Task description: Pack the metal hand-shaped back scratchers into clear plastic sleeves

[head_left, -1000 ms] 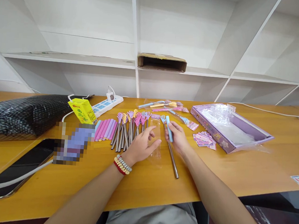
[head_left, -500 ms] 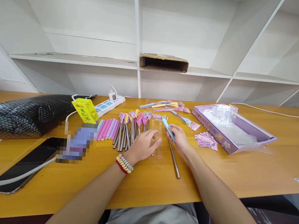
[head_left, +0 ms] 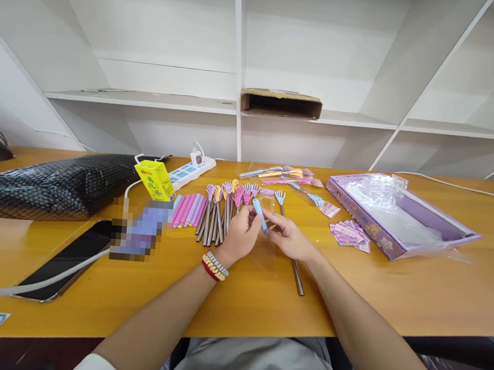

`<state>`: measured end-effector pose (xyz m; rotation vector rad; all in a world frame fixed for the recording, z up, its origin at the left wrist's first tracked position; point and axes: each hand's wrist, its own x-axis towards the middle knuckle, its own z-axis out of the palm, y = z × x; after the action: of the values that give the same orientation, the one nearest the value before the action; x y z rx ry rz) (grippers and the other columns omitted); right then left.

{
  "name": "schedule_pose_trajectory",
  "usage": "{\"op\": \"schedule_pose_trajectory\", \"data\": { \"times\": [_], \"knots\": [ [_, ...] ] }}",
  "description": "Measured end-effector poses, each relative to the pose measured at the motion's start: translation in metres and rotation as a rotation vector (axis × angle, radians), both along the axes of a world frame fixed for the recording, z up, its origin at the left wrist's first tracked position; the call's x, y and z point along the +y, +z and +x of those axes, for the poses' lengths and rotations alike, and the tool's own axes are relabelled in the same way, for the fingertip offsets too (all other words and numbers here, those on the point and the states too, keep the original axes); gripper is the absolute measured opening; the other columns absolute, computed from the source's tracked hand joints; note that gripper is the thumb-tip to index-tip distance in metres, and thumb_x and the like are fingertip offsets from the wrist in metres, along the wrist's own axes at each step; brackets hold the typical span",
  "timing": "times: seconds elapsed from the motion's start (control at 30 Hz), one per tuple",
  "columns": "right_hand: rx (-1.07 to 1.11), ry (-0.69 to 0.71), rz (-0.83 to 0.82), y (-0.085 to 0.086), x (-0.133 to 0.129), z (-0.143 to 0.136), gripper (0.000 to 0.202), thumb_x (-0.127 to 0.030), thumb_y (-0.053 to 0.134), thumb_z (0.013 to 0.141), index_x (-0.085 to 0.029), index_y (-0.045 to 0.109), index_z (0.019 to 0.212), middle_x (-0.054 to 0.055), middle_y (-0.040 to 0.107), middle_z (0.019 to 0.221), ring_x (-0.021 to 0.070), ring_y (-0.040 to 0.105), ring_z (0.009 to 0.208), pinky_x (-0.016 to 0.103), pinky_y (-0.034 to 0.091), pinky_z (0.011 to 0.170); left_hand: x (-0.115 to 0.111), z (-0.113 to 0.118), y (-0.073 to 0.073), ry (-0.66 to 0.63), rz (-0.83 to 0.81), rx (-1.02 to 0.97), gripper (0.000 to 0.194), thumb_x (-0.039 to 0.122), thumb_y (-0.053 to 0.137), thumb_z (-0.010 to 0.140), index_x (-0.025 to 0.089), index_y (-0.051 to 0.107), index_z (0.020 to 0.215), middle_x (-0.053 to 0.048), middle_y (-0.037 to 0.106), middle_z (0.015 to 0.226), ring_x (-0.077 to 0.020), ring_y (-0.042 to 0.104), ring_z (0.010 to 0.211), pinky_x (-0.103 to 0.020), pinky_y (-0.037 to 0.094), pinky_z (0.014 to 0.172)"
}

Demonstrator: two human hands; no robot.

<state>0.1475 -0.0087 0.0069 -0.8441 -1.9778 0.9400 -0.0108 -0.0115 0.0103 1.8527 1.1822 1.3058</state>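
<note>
My left hand [head_left: 242, 235] is closed around a light blue handle sleeve [head_left: 257, 208], which tilts upward out of its grip. The fingertips of my right hand [head_left: 291, 237] pinch the sleeve's lower end. Just beyond and under the right hand lies a back scratcher [head_left: 298, 277] with a blue claw and a bare metal rod. A clear plastic bag [head_left: 262, 253] lies flat below the hands, partly covered. Left of them are several back scratchers [head_left: 215, 219] with coloured claws and metal rods, then a row of pink and purple handle sleeves [head_left: 188, 210].
Bagged back scratchers [head_left: 282, 175] lie at the back. On the right are printed cards [head_left: 349, 236] and a purple box [head_left: 357, 222] with plastic inside. Leftward stand a yellow drink carton [head_left: 155, 180], a power strip [head_left: 192, 171], a phone [head_left: 67, 262] and a black wrapped bundle [head_left: 54, 187].
The blue sleeve has moved left, away from the blue claw, into both hands. My left hand has closed on it. The blue-clawed scratcher now lies uncovered at its head.
</note>
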Motion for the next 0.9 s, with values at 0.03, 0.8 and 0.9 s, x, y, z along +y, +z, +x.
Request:
{"op": "schedule_pose_trajectory", "data": {
  "times": [0.03,0.8,0.9],
  "knots": [
    [-0.028,-0.001,0.018,0.001,-0.001,0.0,0.058,-0.021,0.05,0.08,-0.028,0.04,0.137,0.004,0.059,0.107,0.0129,0.052,0.083,0.028,0.045,0.073,0.001,0.001,-0.001,-0.008,-0.022,-0.064,0.019,0.034,0.044,0.087,0.018,0.05,0.093,-0.004,0.061,0.085,-0.0134,0.059,0.075,-0.028,0.047,0.069],
    [-0.111,-0.387,0.232,-0.008,0.01,0.01,0.033,-0.029,0.051,0.081,-0.017,0.059,0.11,0.006,0.06,0.09,0.0147,0.054,0.076,0.029,0.044,0.069,0.06,-0.179,0.028,0.857,-0.414,0.602,0.04,0.047,0.055,0.064,0.014,0.069,0.082,-0.017,0.068,0.093,-0.0388,0.057,0.098,-0.047,0.046,0.079],
    [-0.127,-0.389,0.233,-0.007,0.009,0.01,0.033,-0.03,0.051,0.081,-0.017,0.059,0.11,0.006,0.06,0.088,0.0141,0.054,0.074,0.029,0.044,0.068,0.061,-0.176,0.027,0.829,-0.45,0.649,0.044,0.049,0.053,0.066,0.012,0.069,0.085,-0.02,0.067,0.096,-0.0395,0.057,0.098,-0.048,0.045,0.079]
  ]
}}
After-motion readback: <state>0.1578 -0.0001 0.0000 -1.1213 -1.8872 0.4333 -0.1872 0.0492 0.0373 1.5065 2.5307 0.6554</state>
